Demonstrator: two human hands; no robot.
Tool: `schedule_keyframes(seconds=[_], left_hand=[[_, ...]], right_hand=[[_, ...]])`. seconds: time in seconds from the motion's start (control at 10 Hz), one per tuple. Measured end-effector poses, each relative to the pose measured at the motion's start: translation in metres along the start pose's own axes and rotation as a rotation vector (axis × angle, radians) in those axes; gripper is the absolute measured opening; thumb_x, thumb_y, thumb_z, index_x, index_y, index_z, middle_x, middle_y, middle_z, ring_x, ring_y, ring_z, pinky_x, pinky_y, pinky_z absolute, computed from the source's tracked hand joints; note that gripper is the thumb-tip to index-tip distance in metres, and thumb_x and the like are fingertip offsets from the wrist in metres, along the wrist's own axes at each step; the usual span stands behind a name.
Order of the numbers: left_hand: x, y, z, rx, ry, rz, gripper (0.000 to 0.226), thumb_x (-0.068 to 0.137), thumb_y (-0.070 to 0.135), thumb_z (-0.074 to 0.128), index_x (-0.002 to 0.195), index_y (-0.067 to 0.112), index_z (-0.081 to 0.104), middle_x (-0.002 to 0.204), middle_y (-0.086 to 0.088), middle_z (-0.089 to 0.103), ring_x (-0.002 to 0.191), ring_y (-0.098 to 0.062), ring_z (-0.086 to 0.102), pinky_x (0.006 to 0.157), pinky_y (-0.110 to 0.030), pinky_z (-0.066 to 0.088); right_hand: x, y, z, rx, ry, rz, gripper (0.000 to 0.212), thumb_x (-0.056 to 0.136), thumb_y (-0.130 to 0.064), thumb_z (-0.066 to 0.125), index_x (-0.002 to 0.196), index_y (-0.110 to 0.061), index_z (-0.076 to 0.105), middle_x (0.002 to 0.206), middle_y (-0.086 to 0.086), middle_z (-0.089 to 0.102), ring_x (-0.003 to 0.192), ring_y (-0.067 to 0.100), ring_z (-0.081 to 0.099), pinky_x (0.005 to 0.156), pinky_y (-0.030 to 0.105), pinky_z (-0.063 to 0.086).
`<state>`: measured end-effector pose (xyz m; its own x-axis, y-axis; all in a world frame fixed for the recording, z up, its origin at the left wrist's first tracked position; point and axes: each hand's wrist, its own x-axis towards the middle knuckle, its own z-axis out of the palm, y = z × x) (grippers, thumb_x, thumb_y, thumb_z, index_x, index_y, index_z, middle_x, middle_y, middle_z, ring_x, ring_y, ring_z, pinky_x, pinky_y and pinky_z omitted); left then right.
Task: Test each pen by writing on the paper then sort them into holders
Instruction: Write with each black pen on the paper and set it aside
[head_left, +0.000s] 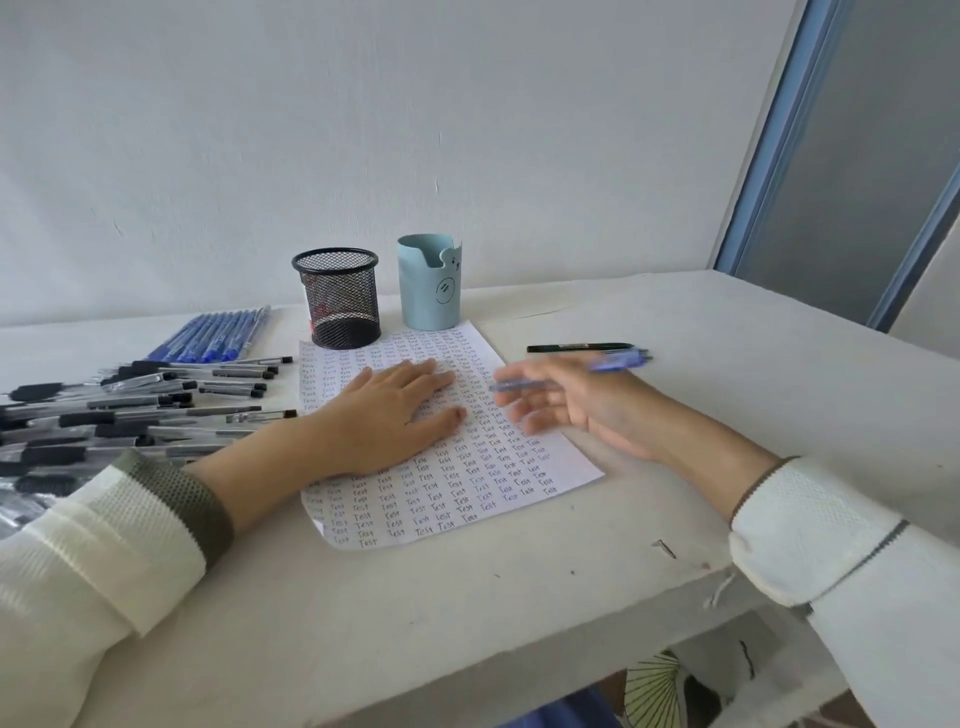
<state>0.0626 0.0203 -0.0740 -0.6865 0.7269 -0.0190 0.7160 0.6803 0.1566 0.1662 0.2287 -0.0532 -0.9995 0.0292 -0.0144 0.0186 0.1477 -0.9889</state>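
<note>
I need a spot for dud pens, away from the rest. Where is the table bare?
Bare: the table strip between the paper and the front edge, and the far right beyond the black pen. Crowded: the left, with the pen pile, and behind the paper, with the mesh holder and blue holder.

White table (519, 597) against bare white wall (363, 130). Blue-framed frosted window (857, 182) far right. Small dark scrap (664, 548) on table, near right.
</note>
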Motion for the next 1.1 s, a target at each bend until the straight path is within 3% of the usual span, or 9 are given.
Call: schedule_keyframes(seconds=[0.1,0.2,0.3,0.4,0.7,1.0,1.1], left_hand=[[0.000,-0.002,0.001,-0.010,0.005,-0.004,0.084,0.080,0.077,0.012,0.155,0.038,0.014,0.164,0.011,0.009,0.150,-0.012,0.006,0.122,-0.040,0.000],[0.001,-0.003,0.001,0.001,0.011,0.000,0.080,0.084,0.075,0.014,0.155,0.038,0.014,0.164,0.011,0.009,0.150,-0.012,0.007,0.123,-0.041,0.001],[0.000,-0.002,0.000,0.000,0.005,0.002,0.086,0.079,0.076,0.011,0.155,0.037,0.015,0.164,0.010,0.009,0.150,-0.013,0.008,0.123,-0.041,0.001],[-0.001,0.000,0.000,-0.004,0.005,0.003,0.087,0.078,0.076,0.011,0.155,0.037,0.015,0.164,0.010,0.009,0.150,-0.013,0.008,0.123,-0.042,0.002],[-0.001,0.000,-0.001,-0.007,0.004,-0.005,0.087,0.078,0.077,0.012,0.155,0.037,0.016,0.164,0.010,0.009,0.150,-0.012,0.008,0.123,-0.042,0.002],[0.000,-0.003,0.000,-0.014,0.006,0.000,0.087,0.078,0.078,0.011,0.155,0.039,0.015,0.164,0.011,0.008,0.150,-0.012,0.007,0.123,-0.041,0.001],[0.001,-0.002,0.000,-0.010,0.002,0.000,0.083,0.082,0.076,0.013,0.155,0.038,0.015,0.164,0.011,0.008,0.150,-0.012,0.007,0.123,-0.041,0.001]], right_hand=[[-0.011,0.005,0.006,-0.118,0.079,-0.125,0.013,0.091,-0.013,0.067,0.080,-0.007,0.062,0.067,0.003,0.067,0.056,0.007,0.052,0.051,0.015,0.042],[-0.018,0.011,0.010,-0.270,0.131,-0.187,0.039,0.085,-0.018,0.075,0.060,-0.016,0.045,0.048,-0.002,0.053,0.042,0.005,0.043,0.046,0.017,0.036],[-0.023,0.015,0.012,-0.378,0.174,-0.150,0.053,0.088,-0.014,0.070,0.051,-0.018,0.033,0.046,0.001,0.039,0.038,0.010,0.036,0.042,0.019,0.031],[-0.023,0.015,0.012,-0.394,0.227,-0.159,0.054,0.087,-0.004,0.063,0.048,-0.020,0.029,0.048,-0.002,0.031,0.038,0.011,0.036,0.043,0.017,0.032],[-0.020,0.018,0.010,-0.393,0.280,-0.166,0.053,0.083,-0.005,0.065,0.043,-0.021,0.032,0.045,-0.004,0.035,0.037,0.010,0.041,0.044,0.019,0.031],[-0.024,0.013,0.013,-0.395,0.257,-0.169,0.049,0.082,0.000,0.064,0.050,-0.017,0.031,0.054,0.008,0.037,0.041,0.013,0.038,0.043,0.019,0.034],[-0.023,0.014,0.012,-0.400,0.264,-0.160,0.050,0.084,-0.002,0.064,0.049,-0.018,0.031,0.047,-0.001,0.034,0.038,0.011,0.041,0.043,0.017,0.036]])
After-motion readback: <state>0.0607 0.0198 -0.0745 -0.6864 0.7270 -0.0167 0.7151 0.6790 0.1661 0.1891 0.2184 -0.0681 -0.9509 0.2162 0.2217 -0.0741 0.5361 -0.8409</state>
